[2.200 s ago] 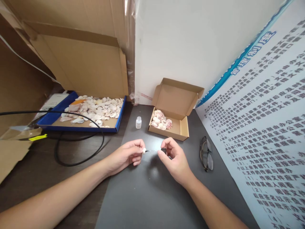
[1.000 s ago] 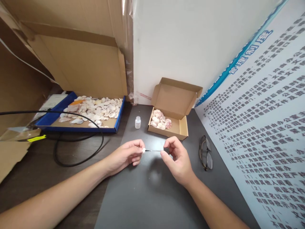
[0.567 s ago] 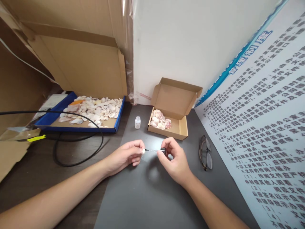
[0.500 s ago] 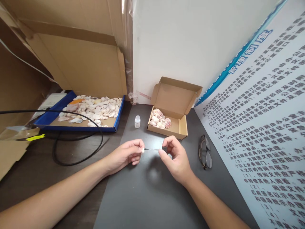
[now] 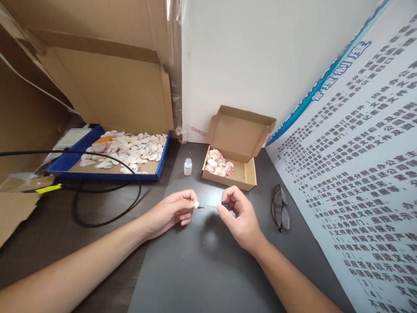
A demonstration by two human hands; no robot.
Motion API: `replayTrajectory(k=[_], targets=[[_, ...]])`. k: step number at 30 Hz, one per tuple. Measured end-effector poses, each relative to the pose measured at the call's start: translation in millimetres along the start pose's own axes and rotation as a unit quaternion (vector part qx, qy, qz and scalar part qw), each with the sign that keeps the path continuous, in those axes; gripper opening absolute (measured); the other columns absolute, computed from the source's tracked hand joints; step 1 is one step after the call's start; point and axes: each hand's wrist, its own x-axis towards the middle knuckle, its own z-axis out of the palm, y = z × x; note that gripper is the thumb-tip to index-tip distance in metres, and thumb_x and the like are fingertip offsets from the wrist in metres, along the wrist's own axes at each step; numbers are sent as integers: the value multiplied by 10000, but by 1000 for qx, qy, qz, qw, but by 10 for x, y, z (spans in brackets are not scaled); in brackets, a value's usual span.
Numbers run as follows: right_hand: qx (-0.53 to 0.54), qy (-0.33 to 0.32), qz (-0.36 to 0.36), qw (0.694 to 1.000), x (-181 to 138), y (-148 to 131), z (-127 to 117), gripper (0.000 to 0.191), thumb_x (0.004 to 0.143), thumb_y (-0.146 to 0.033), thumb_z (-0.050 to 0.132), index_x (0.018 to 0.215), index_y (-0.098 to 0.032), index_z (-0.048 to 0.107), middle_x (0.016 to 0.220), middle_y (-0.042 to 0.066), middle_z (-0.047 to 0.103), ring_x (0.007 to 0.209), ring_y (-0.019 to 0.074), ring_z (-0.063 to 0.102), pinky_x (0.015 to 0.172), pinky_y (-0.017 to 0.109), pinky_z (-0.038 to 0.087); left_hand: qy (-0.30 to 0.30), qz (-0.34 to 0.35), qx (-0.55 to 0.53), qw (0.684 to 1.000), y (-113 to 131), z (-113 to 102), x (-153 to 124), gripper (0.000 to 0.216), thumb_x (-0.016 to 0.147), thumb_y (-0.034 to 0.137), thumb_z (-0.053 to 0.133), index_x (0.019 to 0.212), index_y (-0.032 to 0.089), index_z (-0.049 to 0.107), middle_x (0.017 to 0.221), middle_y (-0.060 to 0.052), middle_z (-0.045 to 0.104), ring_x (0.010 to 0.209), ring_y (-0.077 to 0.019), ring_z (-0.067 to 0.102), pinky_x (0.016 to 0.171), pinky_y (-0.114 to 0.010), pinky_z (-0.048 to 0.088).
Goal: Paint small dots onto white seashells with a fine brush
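Observation:
Between thumb and fingers, my left hand (image 5: 177, 207) pinches a small white seashell (image 5: 196, 204). My right hand (image 5: 239, 216) is closed on the black cap of a thin brush (image 5: 208, 207), whose dark tip points left and meets or nearly meets the shell. Beyond my hands stands a small uncapped glass bottle (image 5: 188, 167) with a label. Behind it to the right, an open small cardboard box (image 5: 246, 174) holds several pinkish-white shells (image 5: 219, 164) in its left part.
At the left, a blue-edged open box (image 5: 153, 177) holds many pale shells (image 5: 133, 145). A black cable (image 5: 140, 195) loops in front of it. Folded glasses (image 5: 280, 208) lie on the right, beside a printed poster (image 5: 368, 182). A white wall rises behind.
The shell has turned slightly in my left fingers. The brush has shifted a little, and more of its black cap shows at my right fingertips.

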Motion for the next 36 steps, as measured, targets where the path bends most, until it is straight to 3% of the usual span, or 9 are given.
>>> replayTrajectory(k=[36], targets=[[-15, 33, 10, 999, 16, -33, -3, 145, 806, -243, 614, 820, -230, 470, 636, -66, 444, 529, 99, 407, 490, 229, 367, 6, 3, 3, 1000, -2, 6, -8, 216, 795, 290, 711, 762, 160, 543, 587, 64, 374, 516, -66, 288, 507, -195, 290]])
